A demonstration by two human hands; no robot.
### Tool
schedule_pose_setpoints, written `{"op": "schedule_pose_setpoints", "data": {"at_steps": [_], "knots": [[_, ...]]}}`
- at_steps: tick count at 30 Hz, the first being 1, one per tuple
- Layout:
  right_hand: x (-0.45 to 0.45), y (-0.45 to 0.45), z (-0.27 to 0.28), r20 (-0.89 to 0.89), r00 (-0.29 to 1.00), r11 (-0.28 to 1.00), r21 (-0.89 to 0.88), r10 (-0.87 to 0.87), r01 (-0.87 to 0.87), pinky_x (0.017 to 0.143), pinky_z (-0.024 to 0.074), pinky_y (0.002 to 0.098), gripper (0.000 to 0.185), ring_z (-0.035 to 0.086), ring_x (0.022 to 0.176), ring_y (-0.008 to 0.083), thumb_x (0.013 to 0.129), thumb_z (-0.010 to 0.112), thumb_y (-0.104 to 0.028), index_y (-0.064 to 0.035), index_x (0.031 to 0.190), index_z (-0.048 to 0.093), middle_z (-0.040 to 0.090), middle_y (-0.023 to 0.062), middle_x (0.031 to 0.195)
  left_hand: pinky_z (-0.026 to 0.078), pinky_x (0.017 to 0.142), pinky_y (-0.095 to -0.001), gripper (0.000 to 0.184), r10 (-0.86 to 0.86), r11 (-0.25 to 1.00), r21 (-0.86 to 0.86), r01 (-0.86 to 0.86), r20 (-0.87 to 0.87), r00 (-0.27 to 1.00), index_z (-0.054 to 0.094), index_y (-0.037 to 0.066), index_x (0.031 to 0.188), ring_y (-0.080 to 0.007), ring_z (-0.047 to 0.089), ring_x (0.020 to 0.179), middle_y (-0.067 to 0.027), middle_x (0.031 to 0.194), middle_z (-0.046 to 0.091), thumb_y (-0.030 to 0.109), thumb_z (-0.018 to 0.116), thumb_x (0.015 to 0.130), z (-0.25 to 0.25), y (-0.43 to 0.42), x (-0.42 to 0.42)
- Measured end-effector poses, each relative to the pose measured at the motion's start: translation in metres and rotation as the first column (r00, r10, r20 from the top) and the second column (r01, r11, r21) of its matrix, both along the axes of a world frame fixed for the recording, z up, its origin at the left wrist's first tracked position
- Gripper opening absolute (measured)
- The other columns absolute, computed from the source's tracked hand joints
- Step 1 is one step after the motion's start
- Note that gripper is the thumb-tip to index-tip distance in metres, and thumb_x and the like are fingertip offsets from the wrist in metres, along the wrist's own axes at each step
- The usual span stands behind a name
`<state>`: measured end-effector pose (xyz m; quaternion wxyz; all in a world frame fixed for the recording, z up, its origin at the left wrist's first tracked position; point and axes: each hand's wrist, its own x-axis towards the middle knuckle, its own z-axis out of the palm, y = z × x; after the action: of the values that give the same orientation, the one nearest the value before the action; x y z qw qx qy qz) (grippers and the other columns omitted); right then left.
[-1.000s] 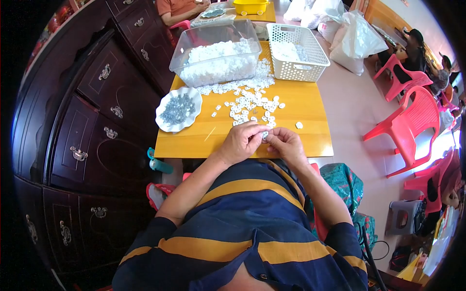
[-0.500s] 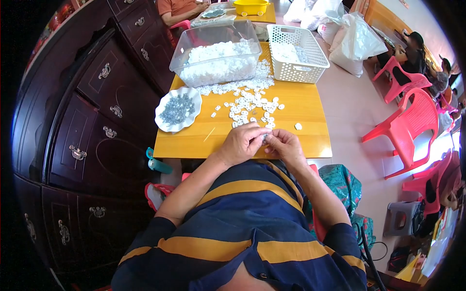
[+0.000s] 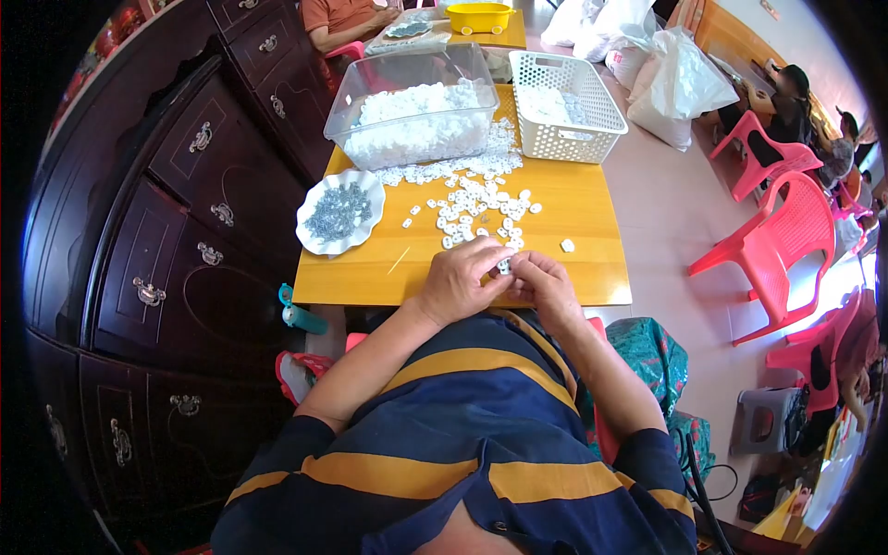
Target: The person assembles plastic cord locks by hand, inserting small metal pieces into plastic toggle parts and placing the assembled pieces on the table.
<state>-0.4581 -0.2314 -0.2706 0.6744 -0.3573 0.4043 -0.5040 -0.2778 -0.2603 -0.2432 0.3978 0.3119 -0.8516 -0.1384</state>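
Between my left hand (image 3: 462,278) and my right hand (image 3: 546,280), at the near edge of the yellow table (image 3: 361,277), is a small white piece (image 3: 504,265). Fingers of both hands are closed on it. Just beyond my hands many similar white pieces (image 3: 483,199) lie scattered. One white piece (image 3: 567,245) lies apart on the right. A scalloped white plate (image 3: 308,236) on the left holds small grey parts (image 3: 340,211). Near it lies a thin stick (image 3: 399,260).
At the back stand a clear bin (image 3: 412,139) heaped with white pieces and a white perforated basket (image 3: 569,145). A dark cabinet (image 3: 185,277) lines the left. Red chairs (image 3: 782,250) and white sacks (image 3: 675,88) are on the right. Another person (image 3: 342,23) sits beyond the table.
The white piece between my fingers shows more of its face than half a second ago. My hands remain in nearly the same place, and the view has shifted slightly.
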Motion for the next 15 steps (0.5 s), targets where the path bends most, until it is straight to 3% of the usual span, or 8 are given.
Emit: {"op": "schedule_pose_setpoints", "data": {"at_steps": [2,9,15], "knots": [[-0.0008,0.0006,0.0042,0.018,1.000,0.996,0.083,0.013,-0.014,0.065,0.0462,0.0220,0.016,0.055,0.066,0.0074,0.099,0.061,-0.021,-0.0065,0.094,0.066,0.058,-0.0027,0.073,0.057,0.068,-0.0311,0.030,-0.005,1.000,0.018,0.005,-0.007,1.000,0.069,0.002,0.107,-0.0223,0.070,0.077,-0.0103,0.099,0.069,0.010,0.077,0.079,0.0000,0.0010,0.0004],[-0.0029,0.0003,0.0039,0.005,0.999,0.992,0.117,0.042,-0.043,0.062,0.0455,0.0210,0.020,0.055,0.065,0.0066,0.099,0.061,-0.024,-0.0067,0.091,0.066,0.059,-0.0028,0.073,0.057,0.069,-0.0315,0.030,-0.018,0.998,0.056,0.019,-0.018,1.000,0.070,0.001,0.106,-0.0239,0.071,0.080,-0.0111,0.100,0.069,0.011,0.077,0.080,-0.0021,0.0003,0.0013],[-0.0017,-0.0004,-0.0019,-0.040,0.999,1.000,0.014,0.018,-0.018,0.059,0.0419,0.0201,0.022,0.053,0.063,0.0047,0.098,0.063,-0.024,-0.0067,0.085,0.067,0.059,-0.0035,0.070,0.057,0.072,-0.0340,0.030,0.013,0.999,0.033,-0.012,-0.023,1.000,0.070,0.003,0.106,-0.0277,0.070,0.084,-0.0118,0.098,0.070,0.011,0.077,0.079,0.0000,0.0021,-0.0002]]}}
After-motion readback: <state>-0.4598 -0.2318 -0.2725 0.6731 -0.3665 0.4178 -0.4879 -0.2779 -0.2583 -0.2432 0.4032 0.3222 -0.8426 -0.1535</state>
